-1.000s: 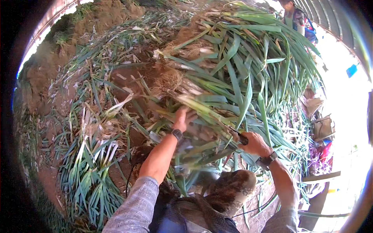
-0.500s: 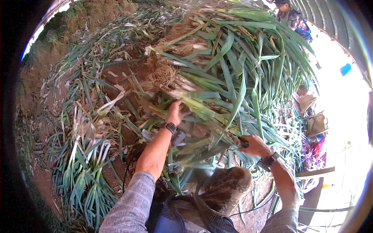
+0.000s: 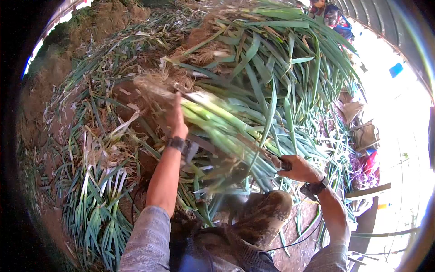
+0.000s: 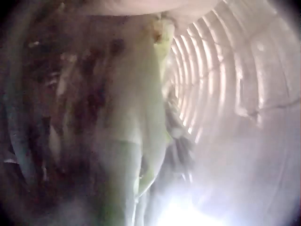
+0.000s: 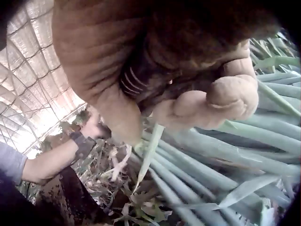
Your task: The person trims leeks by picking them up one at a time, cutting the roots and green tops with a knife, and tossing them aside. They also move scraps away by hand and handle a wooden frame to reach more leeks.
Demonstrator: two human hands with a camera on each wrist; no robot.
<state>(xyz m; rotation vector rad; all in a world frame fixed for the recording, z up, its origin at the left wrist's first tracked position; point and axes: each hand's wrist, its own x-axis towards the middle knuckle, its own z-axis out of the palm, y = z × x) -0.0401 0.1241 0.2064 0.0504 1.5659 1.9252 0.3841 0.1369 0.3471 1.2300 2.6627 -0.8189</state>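
My left hand (image 3: 176,119) grips a bunch of leeks (image 3: 213,119) near the root end and holds it up over the heap. Its hairy roots (image 3: 152,82) point up and left, and its green leaves run down to my right hand (image 3: 294,167). In the left wrist view the pale stalk (image 4: 136,117) fills the blurred frame. My right hand's fingers (image 5: 225,96) are curled round a dark ribbed tool handle (image 5: 141,82), which also shows in the head view (image 3: 284,164). The tool's working end is hidden among the leaves.
A big heap of uprooted leeks (image 3: 276,68) lies ahead and to the right. A smaller pile of leeks (image 3: 95,199) lies at the lower left on bare soil (image 3: 131,90). My camouflage-clad knee (image 3: 265,217) is below. Another person (image 3: 328,13) is at the top right, under a greenhouse roof (image 5: 33,56).
My left hand has lifted the leek bunch up and to the left, so the roots now stand clear of the heap. My right hand has stayed where it was.
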